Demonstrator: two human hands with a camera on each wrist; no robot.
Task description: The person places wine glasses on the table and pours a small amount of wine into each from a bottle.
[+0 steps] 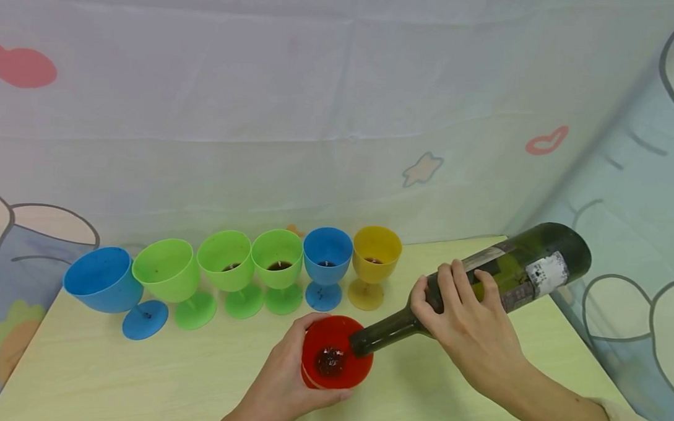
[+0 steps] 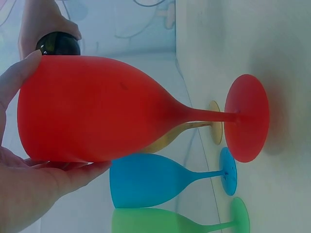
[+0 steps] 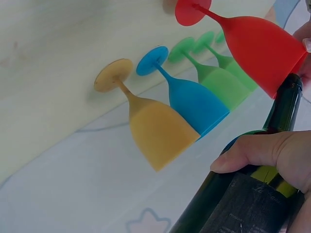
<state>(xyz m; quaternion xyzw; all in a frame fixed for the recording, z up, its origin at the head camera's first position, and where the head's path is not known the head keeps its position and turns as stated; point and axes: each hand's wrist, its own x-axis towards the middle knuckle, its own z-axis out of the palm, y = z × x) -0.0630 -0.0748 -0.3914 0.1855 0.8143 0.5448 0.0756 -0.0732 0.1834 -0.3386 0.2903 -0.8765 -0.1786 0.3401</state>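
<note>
My left hand (image 1: 287, 373) grips a red goblet (image 1: 311, 377) round its bowl, thumb on the near side. Dark liquid (image 1: 330, 361) lies at the bottom of the bowl. With my right hand (image 1: 475, 327) I hold a dark green wine bottle (image 1: 513, 266) by its shoulder, tilted down to the left. The bottle's mouth (image 1: 359, 344) is at the right of the red goblet's rim. In the left wrist view the goblet's foot (image 2: 247, 119) is close to the tabletop; whether it touches cannot be told. The right wrist view shows my thumb (image 3: 248, 150) across the bottle.
Behind my hands stands a row of goblets: a yellow one (image 1: 377, 252), a blue one (image 1: 327, 253), three green ones (image 1: 276, 258), and another blue one (image 1: 103, 280) at the left end. Several hold dark liquid. A printed cloth (image 1: 318, 111) hangs behind the pale table (image 1: 169, 378).
</note>
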